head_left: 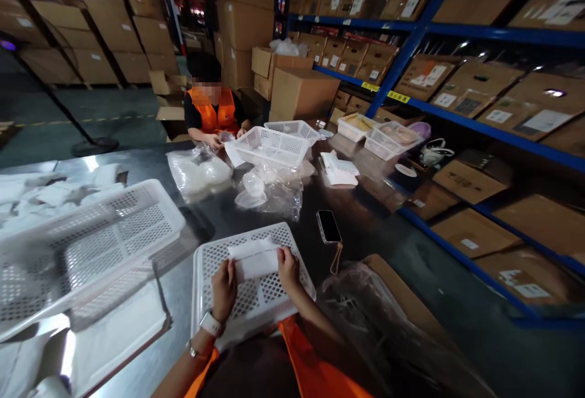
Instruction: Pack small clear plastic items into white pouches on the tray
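Between my two hands is a flat white packet (256, 266), perhaps folded paper or cloth; its exact kind does not show. My left hand (223, 288), with a white watch on the wrist, grips its left end. Closed round the right end is my right hand (289, 269). Both hands are above a white perforated plastic basket (208, 258), which looks upside down on the metal table. Another white piece (251, 247) lies just behind the packet, partly covered by it.
A larger white basket (150, 203) stands at left, near white packets (55, 194). A phone (328, 226) lies to the right. Clear plastic bags (278, 194) and more baskets (274, 148) fill the far side, where a co-worker (212, 111) sits. Blue shelving (411, 44) holds cartons.
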`<state>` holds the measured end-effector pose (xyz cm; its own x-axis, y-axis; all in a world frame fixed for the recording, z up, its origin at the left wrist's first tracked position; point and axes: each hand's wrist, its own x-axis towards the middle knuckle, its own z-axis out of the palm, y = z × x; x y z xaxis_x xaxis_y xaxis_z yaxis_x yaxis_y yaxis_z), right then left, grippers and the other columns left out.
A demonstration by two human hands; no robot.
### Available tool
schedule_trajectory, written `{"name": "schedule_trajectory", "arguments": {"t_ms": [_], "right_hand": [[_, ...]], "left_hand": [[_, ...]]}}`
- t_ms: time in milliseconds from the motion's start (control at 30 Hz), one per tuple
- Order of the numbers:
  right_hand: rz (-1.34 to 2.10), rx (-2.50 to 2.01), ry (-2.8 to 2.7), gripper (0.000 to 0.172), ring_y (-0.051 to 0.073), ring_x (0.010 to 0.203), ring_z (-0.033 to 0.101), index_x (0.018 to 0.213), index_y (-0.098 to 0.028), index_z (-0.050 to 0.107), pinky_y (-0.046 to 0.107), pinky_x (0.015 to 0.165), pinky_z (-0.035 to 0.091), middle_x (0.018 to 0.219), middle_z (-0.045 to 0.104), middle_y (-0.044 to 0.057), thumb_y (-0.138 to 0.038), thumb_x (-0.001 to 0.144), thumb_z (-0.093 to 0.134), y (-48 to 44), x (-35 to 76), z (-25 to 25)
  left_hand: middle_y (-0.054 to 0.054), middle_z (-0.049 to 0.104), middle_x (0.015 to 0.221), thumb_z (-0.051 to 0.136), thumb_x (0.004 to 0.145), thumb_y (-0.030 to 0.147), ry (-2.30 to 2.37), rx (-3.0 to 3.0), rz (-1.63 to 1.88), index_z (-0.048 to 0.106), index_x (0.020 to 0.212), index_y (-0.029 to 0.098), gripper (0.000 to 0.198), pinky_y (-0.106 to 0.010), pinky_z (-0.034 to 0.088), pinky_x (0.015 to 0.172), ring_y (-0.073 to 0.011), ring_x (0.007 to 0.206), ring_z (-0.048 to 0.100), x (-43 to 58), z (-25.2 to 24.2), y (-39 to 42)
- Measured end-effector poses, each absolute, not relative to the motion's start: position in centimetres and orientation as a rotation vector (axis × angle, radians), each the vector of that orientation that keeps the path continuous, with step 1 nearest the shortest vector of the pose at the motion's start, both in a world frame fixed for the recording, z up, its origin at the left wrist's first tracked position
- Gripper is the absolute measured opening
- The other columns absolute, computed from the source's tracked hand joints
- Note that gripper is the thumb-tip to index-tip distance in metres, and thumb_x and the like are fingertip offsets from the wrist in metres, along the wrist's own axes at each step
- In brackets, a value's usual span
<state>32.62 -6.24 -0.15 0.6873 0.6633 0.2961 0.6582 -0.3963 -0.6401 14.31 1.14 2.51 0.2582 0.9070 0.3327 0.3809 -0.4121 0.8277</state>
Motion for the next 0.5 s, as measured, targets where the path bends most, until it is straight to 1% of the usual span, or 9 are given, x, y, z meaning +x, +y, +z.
{"name": "schedule_trajectory", "arguments": {"t_ms": [67, 133, 200, 233, 267, 333, 400, 467, 500], "right_hand": [[0.002, -2.151, -1.016, 0.047, 0.028, 0.067, 0.07, 0.084, -0.021, 0.067, 0.031, 0.058, 0.046, 0.074, 0.073, 0.013, -0.05, 0.096, 0.032, -6.1, 32.7, -0.3], [-0.005, -2.173, -1.019, 0.045, 0.028, 0.067, 0.07, 0.084, -0.021, 0.068, 0.031, 0.058, 0.046, 0.075, 0.073, 0.013, -0.048, 0.096, 0.034, -6.0, 32.7, -0.4], [-0.012, -2.197, -1.019, 0.042, 0.027, 0.065, 0.07, 0.083, -0.021, 0.068, 0.03, 0.057, 0.045, 0.072, 0.073, 0.012, -0.046, 0.096, 0.037, -5.8, 32.7, -0.6], [-0.016, -2.209, -1.018, 0.041, 0.027, 0.064, 0.069, 0.082, -0.021, 0.068, 0.03, 0.056, 0.044, 0.07, 0.073, 0.012, -0.046, 0.095, 0.039, -5.7, 32.7, -0.7], [-0.021, -2.221, -1.016, 0.039, 0.027, 0.064, 0.069, 0.082, -0.021, 0.068, 0.029, 0.056, 0.044, 0.069, 0.072, 0.011, -0.045, 0.095, 0.04, -5.6, 32.7, -0.8], [-0.03, -2.24, -1.016, 0.036, 0.026, 0.063, 0.069, 0.081, -0.021, 0.068, 0.029, 0.056, 0.044, 0.068, 0.072, 0.011, -0.044, 0.094, 0.043, -5.4, 32.6, -1.0], [-0.037, -2.252, -1.029, 0.034, 0.026, 0.062, 0.068, 0.08, -0.02, 0.067, 0.029, 0.056, 0.044, 0.07, 0.072, 0.011, -0.041, 0.093, 0.044, -5.3, 32.7, -1.3], [-0.039, -2.252, -1.06, 0.032, 0.025, 0.061, 0.067, 0.08, -0.02, 0.067, 0.029, 0.055, 0.044, 0.07, 0.072, 0.011, -0.039, 0.092, 0.045, -5.3, 32.7, -1.5], [-0.038, -2.241, -1.087, 0.03, 0.025, 0.061, 0.067, 0.08, -0.019, 0.067, 0.029, 0.055, 0.044, 0.069, 0.071, 0.012, -0.037, 0.092, 0.045, -5.4, 32.8, -1.6]], "left_hand": [[0.0, 0.055, 0.056, 0.033, 0.097, 0.041, 1.202, 1.916, 1.106, 0.052, 0.072, 0.022, 0.037, -0.029, 0.04, 0.051, -0.0162, 0.049, 0.051, 14.4, 2.4, 1.2], [-0.004, 0.063, 0.063, 0.035, 0.096, 0.04, 1.238, 1.917, 1.101, 0.058, 0.077, 0.02, 0.036, -0.032, 0.044, 0.054, -0.0195, 0.055, 0.059, 14.4, 2.1, 1.5], [-0.011, 0.072, 0.081, 0.037, 0.095, 0.039, 1.26, 1.925, 1.086, 0.064, 0.089, 0.017, 0.036, -0.037, 0.05, 0.064, -0.0248, 0.071, 0.067, 14.3, 1.8, 1.8], [-0.013, 0.074, 0.092, 0.038, 0.095, 0.039, 1.265, 1.931, 1.075, 0.066, 0.096, 0.016, 0.036, -0.039, 0.052, 0.069, -0.0271, 0.081, 0.069, 14.3, 1.6, 2.0], [-0.015, 0.074, 0.101, 0.039, 0.095, 0.039, 1.268, 1.94, 1.059, 0.066, 0.103, 0.014, 0.037, -0.041, 0.053, 0.075, -0.0287, 0.089, 0.07, 14.3, 1.5, 2.2], [-0.016, 0.073, 0.108, 0.039, 0.096, 0.039, 1.273, 1.964, 1.019, 0.066, 0.109, 0.013, 0.04, -0.043, 0.054, 0.081, -0.0297, 0.097, 0.07, 14.3, 1.4, 2.4], [-0.015, 0.074, 0.107, 0.039, 0.097, 0.039, 1.278, 1.993, 0.975, 0.067, 0.112, 0.013, 0.042, -0.043, 0.054, 0.079, -0.0295, 0.094, 0.071, 14.5, 1.4, 2.6], [-0.014, 0.075, 0.102, 0.039, 0.097, 0.039, 1.277, 2.025, 0.935, 0.068, 0.112, 0.013, 0.041, -0.039, 0.054, 0.072, -0.0283, 0.087, 0.072, 14.6, 1.3, 3.1], [-0.014, 0.076, 0.096, 0.04, 0.097, 0.039, 1.275, 2.045, 0.914, 0.069, 0.109, 0.013, 0.041, -0.037, 0.054, 0.067, -0.0276, 0.081, 0.072, 14.7, 1.3, 3.4]]}}
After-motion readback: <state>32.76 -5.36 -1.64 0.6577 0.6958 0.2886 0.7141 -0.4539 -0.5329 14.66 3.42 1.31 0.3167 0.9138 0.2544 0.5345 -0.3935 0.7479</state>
